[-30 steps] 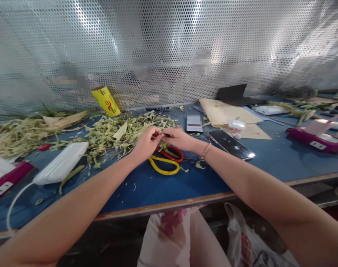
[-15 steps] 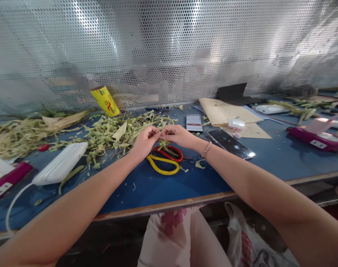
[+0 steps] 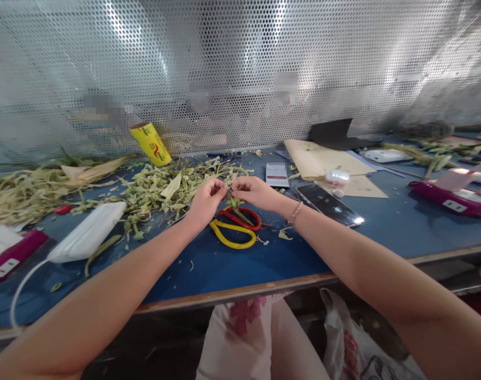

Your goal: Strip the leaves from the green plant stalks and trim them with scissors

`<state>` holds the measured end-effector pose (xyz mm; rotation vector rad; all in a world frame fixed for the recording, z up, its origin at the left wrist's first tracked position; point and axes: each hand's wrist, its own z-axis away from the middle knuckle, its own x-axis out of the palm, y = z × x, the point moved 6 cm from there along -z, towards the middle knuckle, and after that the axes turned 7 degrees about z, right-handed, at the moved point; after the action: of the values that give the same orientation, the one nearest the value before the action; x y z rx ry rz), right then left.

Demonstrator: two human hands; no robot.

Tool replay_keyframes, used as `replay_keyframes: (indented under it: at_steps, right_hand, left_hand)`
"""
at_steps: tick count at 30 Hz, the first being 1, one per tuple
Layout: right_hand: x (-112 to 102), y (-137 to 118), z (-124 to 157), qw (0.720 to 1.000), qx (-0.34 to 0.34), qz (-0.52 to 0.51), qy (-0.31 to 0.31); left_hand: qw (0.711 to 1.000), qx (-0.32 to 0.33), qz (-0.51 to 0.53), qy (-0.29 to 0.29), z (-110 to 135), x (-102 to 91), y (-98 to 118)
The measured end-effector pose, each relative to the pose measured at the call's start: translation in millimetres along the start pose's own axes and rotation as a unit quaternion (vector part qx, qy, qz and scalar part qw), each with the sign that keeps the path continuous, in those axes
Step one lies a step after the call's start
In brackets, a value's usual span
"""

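My left hand (image 3: 209, 198) is closed in a pinch over the table; whatever it grips is too small to make out. Close beside it, a small gap apart, my right hand (image 3: 250, 191) has thumb and fingers pressed together. A pale green plant piece (image 3: 234, 202) shows just under the right fingertips, and I cannot tell if it is held or lies behind. Below both hands lie scissors (image 3: 234, 244) with one yellow and one red handle loop; their blades are hidden. A heap of green plant strips (image 3: 161, 187) spreads behind and left of my left hand.
A white power adapter (image 3: 88, 232) with a cable lies left. A yellow tube (image 3: 151, 145) leans at the back against the perforated metal panel (image 3: 240, 63). A phone (image 3: 327, 205), brown paper (image 3: 311, 158) and magenta holders (image 3: 450, 198) are to the right.
The fingertips of my two hands have come slightly apart, the right hand shifting a little to the right. The other things stay in place.
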<state>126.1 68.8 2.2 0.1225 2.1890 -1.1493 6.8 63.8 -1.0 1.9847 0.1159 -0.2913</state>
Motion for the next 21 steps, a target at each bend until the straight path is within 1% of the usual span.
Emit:
replay_keyframes:
  at_steps: [8,13,16,21]
  right_hand:
    - [-1.0,3.1,-0.8,1.0,0.008,0.026,0.014]
    - [-2.0,0.9,2.4,0.998,0.023,0.051,0.026]
    - [-2.9,-3.5,3.3,0.997,0.009,0.071,0.034]
    - [-5.3,-5.9,2.7,0.993,-0.008,0.103,0.05]
  left_hand:
    - [1.0,0.003,0.011,-0.006,-1.7,-0.5,0.7]
    - [0.999,0.022,-0.026,-0.013,-1.9,-0.2,2.6]
    - [0.998,0.036,-0.049,-0.018,-0.9,0.4,5.1]
    - [0.996,0.059,-0.058,-0.021,-1.0,0.1,5.9]
